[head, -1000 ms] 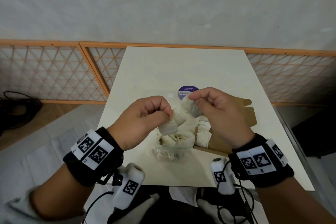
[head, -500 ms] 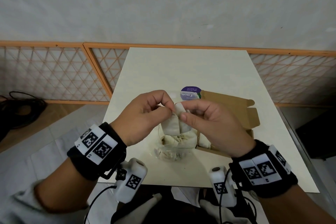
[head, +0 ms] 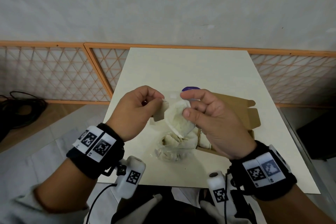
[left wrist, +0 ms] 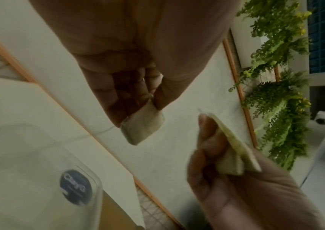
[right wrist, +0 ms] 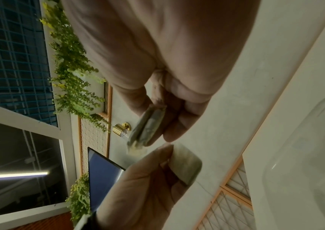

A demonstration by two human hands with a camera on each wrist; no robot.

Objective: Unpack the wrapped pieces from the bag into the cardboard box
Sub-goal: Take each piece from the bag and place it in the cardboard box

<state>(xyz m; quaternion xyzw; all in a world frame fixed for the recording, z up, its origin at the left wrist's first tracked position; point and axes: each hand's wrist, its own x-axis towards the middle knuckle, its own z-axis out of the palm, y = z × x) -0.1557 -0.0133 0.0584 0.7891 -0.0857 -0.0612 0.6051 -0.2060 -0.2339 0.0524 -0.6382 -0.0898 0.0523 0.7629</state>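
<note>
1. We see the left hand [head: 134,112] pinching a small pale block [left wrist: 142,126] between thumb and curled fingers, so that it hangs just below the fingertips.
2. The right hand [head: 216,120], close beside the left but apart from it, pinches a thin pale wrapper [head: 179,120] between thumb and forefinger; the sheet droops from that grip toward the table.
3. Block and wrapper appear separated, so we judge the step in hand to be stripping one piece bare before it goes into the box.
4. Directly below both hands lies the clear plastic bag [head: 170,152], slumped on the table [head: 181,71], with more wrapped pieces [head: 185,142] bunched in its mouth.
5. Under and beyond the right hand sits the open cardboard box [head: 236,109], flaps spread; pale pieces [head: 204,141] already show at its near edge, just right of the bag.
6. To do this well, we would carry the block rightward over the bag and lower it into a free part of the box, keeping the pinch light and the wrapper clear of the opening.
7. Obstacles: the right hand and its drooping sheet cover the box mouth, and the bag's heap presses against the box wall.
8. Beyond the hands stands a clear container with a purple round label [head: 190,89].
</note>
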